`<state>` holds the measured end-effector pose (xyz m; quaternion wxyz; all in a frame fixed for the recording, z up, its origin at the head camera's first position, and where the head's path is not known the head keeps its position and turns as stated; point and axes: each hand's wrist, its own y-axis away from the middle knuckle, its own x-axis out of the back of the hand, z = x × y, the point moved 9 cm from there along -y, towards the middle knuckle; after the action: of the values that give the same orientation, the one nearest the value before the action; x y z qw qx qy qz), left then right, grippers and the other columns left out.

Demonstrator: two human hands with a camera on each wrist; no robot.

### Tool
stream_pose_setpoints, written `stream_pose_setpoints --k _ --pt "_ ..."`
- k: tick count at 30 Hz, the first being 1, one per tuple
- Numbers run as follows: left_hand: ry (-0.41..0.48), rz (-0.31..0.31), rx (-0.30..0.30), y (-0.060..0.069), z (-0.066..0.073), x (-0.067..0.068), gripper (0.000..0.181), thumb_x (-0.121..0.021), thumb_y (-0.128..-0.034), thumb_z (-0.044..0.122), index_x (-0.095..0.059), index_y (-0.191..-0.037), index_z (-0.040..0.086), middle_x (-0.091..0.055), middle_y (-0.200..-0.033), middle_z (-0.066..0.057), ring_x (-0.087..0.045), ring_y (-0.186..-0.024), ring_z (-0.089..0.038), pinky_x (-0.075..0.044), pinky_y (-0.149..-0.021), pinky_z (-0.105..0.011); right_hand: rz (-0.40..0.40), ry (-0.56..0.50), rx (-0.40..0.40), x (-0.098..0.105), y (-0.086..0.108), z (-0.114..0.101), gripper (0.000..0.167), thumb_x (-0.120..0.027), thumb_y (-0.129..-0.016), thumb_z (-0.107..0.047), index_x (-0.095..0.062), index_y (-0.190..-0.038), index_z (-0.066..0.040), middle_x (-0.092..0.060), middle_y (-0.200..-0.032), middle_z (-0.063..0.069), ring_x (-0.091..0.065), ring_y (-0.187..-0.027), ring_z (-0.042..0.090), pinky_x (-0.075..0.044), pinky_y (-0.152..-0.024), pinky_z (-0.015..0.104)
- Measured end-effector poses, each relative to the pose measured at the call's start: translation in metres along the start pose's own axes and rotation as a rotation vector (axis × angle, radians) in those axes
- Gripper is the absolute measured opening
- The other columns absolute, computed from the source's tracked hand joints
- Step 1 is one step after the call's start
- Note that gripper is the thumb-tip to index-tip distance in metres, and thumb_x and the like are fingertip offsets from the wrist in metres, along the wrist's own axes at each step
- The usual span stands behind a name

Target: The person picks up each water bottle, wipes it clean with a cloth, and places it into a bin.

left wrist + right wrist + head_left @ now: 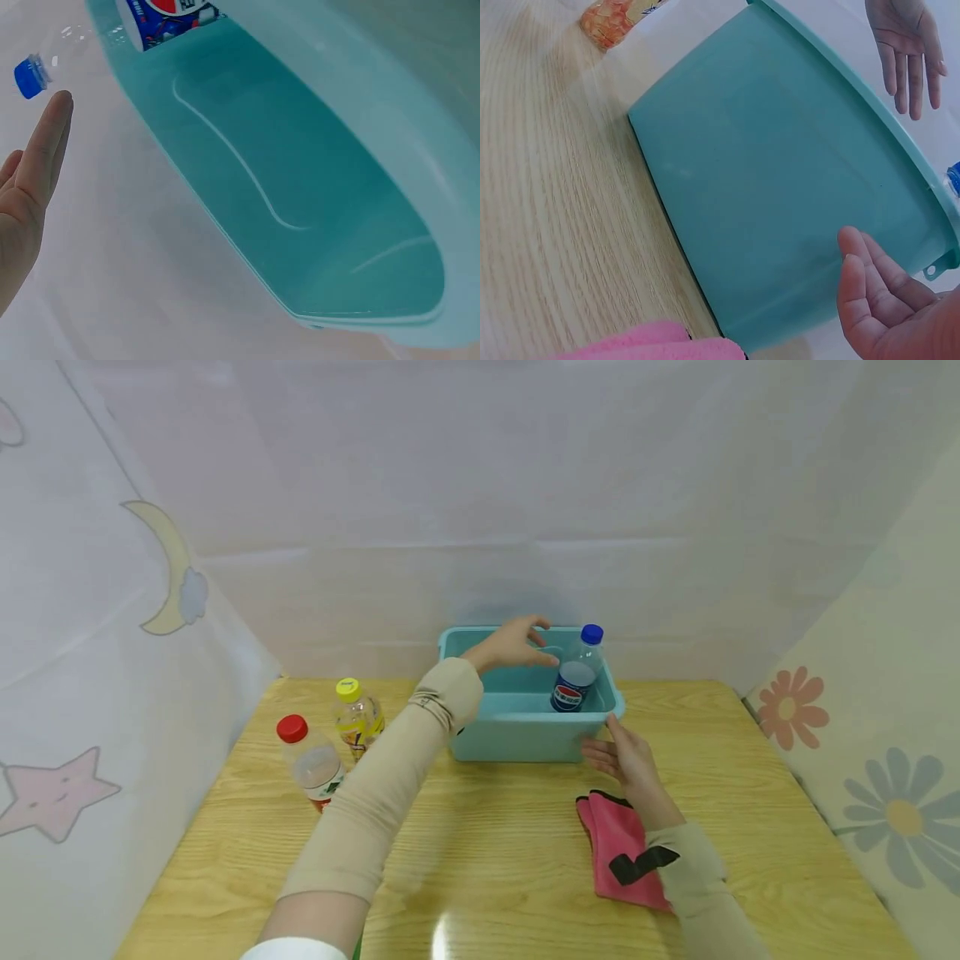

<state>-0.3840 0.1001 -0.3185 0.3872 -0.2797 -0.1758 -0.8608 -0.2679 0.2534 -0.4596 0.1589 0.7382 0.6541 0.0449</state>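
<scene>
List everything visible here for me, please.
Bin: one, teal, back of table
Blue-capped bottle: one, clear, blue label, inside bin
Yellow-capped bottle: one, clear, yellow label, table's left
Red-capped bottle: one, clear, table's left
Cloth: one, pink, table's right
Green thing: one, mostly hidden, head view's bottom edge
Dark piece: one, black, by right sleeve
Table: one, pale wood, underneath
Backdrop: count unclear, pale, behind and beside table
Moon: one, yellow, left backdrop
Star: one, pink, left backdrop
Flowers: two, red and grey, right backdrop
Sleeves: two, beige, forearms
Left hand: one, bare, over bin
Right hand: one, bare, bin's front right corner
</scene>
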Motion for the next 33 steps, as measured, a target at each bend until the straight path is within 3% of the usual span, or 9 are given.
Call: stream_pose_setpoints --k 5,11,16,18,22,29,33 --pt "0.075 0.036 -0.031 0.008 0.004 0.005 0.063 -0.068 -0.0824 0.023 -0.036 -0.135 0.013 -0.049 -0.127 -0.014 -0.059 -0.094 -0.020 -0.052 -0.073 -0.027 -0.014 0.049 0.019 0.002 0.006 -0.002 0.081 -0.046 -0.089 -0.052 -0.013 -0.145 -0.002 -0.069 -0.093 0.002 -0.066 -0.083 0.011 -0.053 -0.074 0.025" --pt "0.192 0.072 -0.106 0.022 0.009 0.006 0.060 -0.067 -0.0834 0.021 -0.037 -0.135 0.012 -0.052 -0.123 -0.012 -0.057 -0.103 -0.019 -0.052 -0.074 -0.028 -0.015 0.120 0.025 0.008 0.015 -0.004 0.084 -0.046 -0.087 -0.055 -0.016 -0.144 0.000 -0.063 -0.110 0.013 -0.065 -0.085 0.010 -0.052 -0.077 0.026" --pt "0.281 0.096 -0.166 0.036 0.014 0.006 0.057 -0.066 -0.0846 0.018 -0.038 -0.134 0.011 -0.053 -0.121 -0.011 -0.058 -0.101 -0.018 -0.052 -0.074 -0.029 -0.001 0.180 0.039 0.014 0.025 -0.006 0.086 -0.047 -0.086 -0.057 -0.018 -0.143 0.000 -0.067 -0.099 0.000 -0.065 -0.087 0.009 -0.052 -0.077 0.024" --pt "0.279 0.097 -0.171 0.045 0.020 0.006 0.057 -0.065 -0.0851 0.016 -0.038 -0.135 0.010 -0.054 -0.121 -0.010 -0.057 -0.101 -0.019 -0.052 -0.075 -0.030 0.003 0.200 0.049 0.017 0.029 -0.007 0.085 -0.047 -0.086 -0.056 -0.020 -0.143 0.001 -0.068 -0.095 -0.004 -0.065 -0.086 0.009 -0.052 -0.076 0.023" --pt "0.235 0.091 -0.174 0.057 0.022 0.002 0.057 -0.064 -0.0857 0.016 -0.037 -0.136 0.009 -0.052 -0.123 -0.011 -0.055 -0.105 -0.022 -0.049 -0.081 -0.029 0.004 0.258 0.096 0.026 0.029 -0.003 0.083 -0.046 -0.087 -0.056 -0.023 -0.141 0.003 -0.067 -0.103 0.003 -0.065 -0.086 0.009 -0.052 -0.075 0.024" --pt "0.176 0.121 -0.228 0.060 0.008 -0.008 0.059 -0.066 -0.0841 0.022 -0.038 -0.135 0.013 -0.054 -0.122 -0.006 -0.057 -0.101 -0.014 -0.048 -0.083 -0.026 0.016 0.228 0.146 0.073 -0.015 0.050 0.073 -0.048 -0.088 -0.053 -0.031 -0.140 -0.004 -0.067 -0.104 0.004 -0.065 -0.090 0.017 -0.054 -0.070 0.026" --pt "0.150 0.138 -0.262 0.069 0.012 -0.012 0.059 -0.067 -0.0841 0.022 -0.039 -0.135 0.014 -0.054 -0.121 -0.004 -0.057 -0.100 -0.012 -0.049 -0.081 -0.025 0.018 0.251 0.156 0.079 -0.013 0.053 0.071 -0.049 -0.089 -0.051 -0.032 -0.139 -0.004 -0.067 -0.104 0.005 -0.065 -0.089 0.017 -0.054 -0.070 0.027"
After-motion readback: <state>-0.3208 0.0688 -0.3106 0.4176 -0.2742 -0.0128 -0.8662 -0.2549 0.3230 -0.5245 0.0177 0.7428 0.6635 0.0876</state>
